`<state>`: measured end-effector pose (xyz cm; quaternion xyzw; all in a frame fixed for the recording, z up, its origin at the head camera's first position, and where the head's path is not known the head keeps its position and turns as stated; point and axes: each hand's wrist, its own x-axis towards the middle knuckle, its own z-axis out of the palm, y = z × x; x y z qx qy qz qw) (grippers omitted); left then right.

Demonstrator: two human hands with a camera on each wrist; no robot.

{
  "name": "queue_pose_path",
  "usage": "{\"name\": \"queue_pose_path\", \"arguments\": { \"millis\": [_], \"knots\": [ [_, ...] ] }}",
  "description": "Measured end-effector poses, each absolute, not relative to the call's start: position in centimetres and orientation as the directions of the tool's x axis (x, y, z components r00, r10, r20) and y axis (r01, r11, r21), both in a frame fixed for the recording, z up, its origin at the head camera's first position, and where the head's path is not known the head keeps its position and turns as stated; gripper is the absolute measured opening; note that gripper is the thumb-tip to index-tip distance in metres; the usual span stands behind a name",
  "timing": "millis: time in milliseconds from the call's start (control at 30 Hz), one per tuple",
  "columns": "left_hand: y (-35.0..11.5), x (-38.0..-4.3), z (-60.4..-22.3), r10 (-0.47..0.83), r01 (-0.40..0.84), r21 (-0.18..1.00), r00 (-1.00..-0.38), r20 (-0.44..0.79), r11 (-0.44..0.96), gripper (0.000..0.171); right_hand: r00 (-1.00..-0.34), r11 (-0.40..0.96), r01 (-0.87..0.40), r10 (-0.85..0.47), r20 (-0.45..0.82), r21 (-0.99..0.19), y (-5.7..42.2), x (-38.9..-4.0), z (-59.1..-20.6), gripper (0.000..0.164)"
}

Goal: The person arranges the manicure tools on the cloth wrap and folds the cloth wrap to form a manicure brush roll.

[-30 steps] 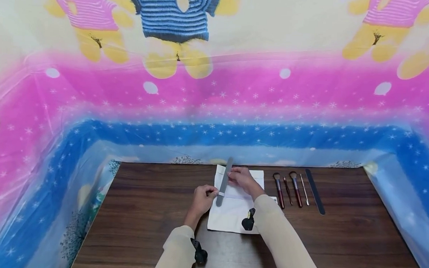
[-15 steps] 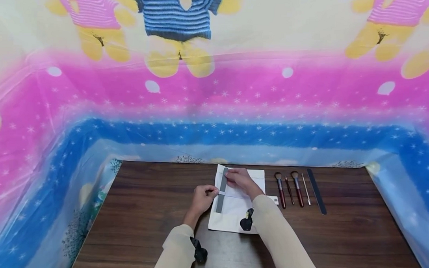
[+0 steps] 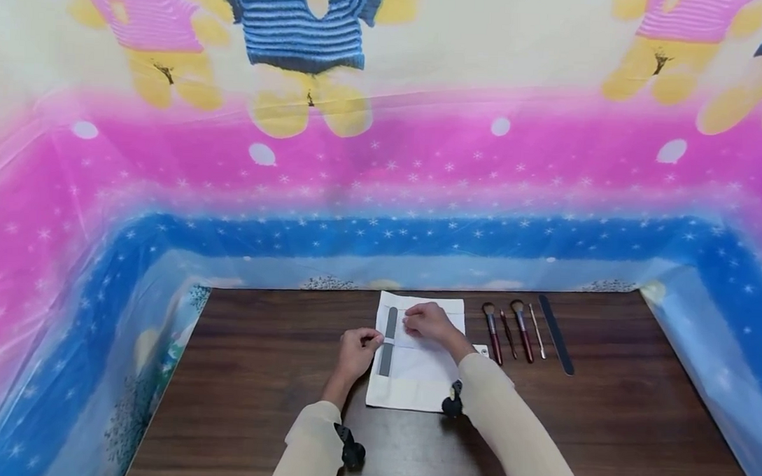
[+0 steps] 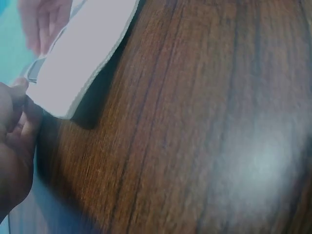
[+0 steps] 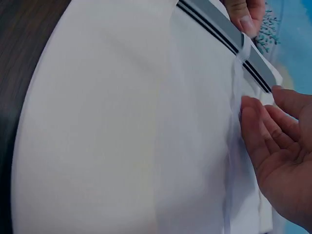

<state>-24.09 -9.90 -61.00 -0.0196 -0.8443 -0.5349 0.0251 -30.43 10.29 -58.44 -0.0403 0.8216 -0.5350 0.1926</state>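
A white cloth roll [image 3: 416, 383] lies unfolded on the dark wooden table. Along its left side a grey nail file [image 3: 386, 361] rests flat, tucked under a narrow white elastic band [image 5: 246, 46]. My left hand [image 3: 355, 355] pinches the roll's left edge beside that band, thumb against forefinger. Over the upper part of the cloth is my right hand [image 3: 430, 322], just right of the file. In the right wrist view its thumb [image 5: 287, 97] is right at the file's end, apart from the bent, relaxed fingers, with nothing between them.
Right of the roll lie two makeup brushes [image 3: 493, 334] [image 3: 522, 332], a slim brown tool [image 3: 508, 335], a thin silver tool [image 3: 538, 332] and a dark nail file [image 3: 557, 335]. A snap tab [image 3: 481, 350] sticks out from the roll's right edge. A patterned cloth [image 3: 421, 162] hangs behind the table.
The grey nail file has slid down and come to lie flat under the band. My right hand has let go of it and shifted slightly right; my left hand stays at the edge.
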Motion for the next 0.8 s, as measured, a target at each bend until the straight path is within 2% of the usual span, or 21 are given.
{"name": "queue_pose_path", "arguments": {
  "millis": [133, 267, 367, 467, 600, 700, 800],
  "knots": [
    [-10.1, -23.8, -60.7, 0.006, 0.105, 0.862, -0.993, 0.118, 0.496, 0.010, -0.953, 0.466, 0.004, -0.267, -0.145, -0.885, 15.1, -29.7, -57.6, 0.030],
    [-10.0, -23.6, -60.5, 0.029, 0.202, 0.807, -0.974, 0.224, 0.554, 0.007, -0.987, 0.442, 0.027, -0.130, -0.094, -0.897, 21.7, -28.8, -56.8, 0.031],
    [-9.7, -23.8, -60.1, 0.078, 0.257, 0.780, -0.962, 0.260, 0.570, 0.006, -0.997, 0.445, 0.067, -0.001, -0.076, -0.893, 26.2, -28.1, -56.1, 0.033],
    [-9.3, -24.0, -59.6, 0.137, 0.253, 0.767, -0.967, 0.214, 0.590, 0.006, -0.995, 0.505, 0.085, 0.094, -0.043, -0.859, 29.8, -27.4, -55.7, 0.034],
    [-9.0, -24.4, -59.0, 0.212, 0.177, 0.756, -0.976, 0.052, 0.630, 0.010, -0.982, 0.654, 0.127, 0.190, -0.001, -0.745, 32.8, -26.6, -56.2, 0.033],
    [-8.7, -24.6, -58.8, 0.249, 0.145, 0.733, -0.968, -0.034, 0.665, 0.012, -0.975, 0.714, 0.182, 0.218, -0.032, -0.676, 34.0, -26.1, -57.0, 0.034],
    [-8.3, -24.7, -58.8, 0.259, 0.143, 0.696, -0.964, -0.063, 0.704, 0.013, -0.970, 0.719, 0.232, 0.220, -0.102, -0.655, 34.7, -25.5, -57.5, 0.039]
  ]
}}
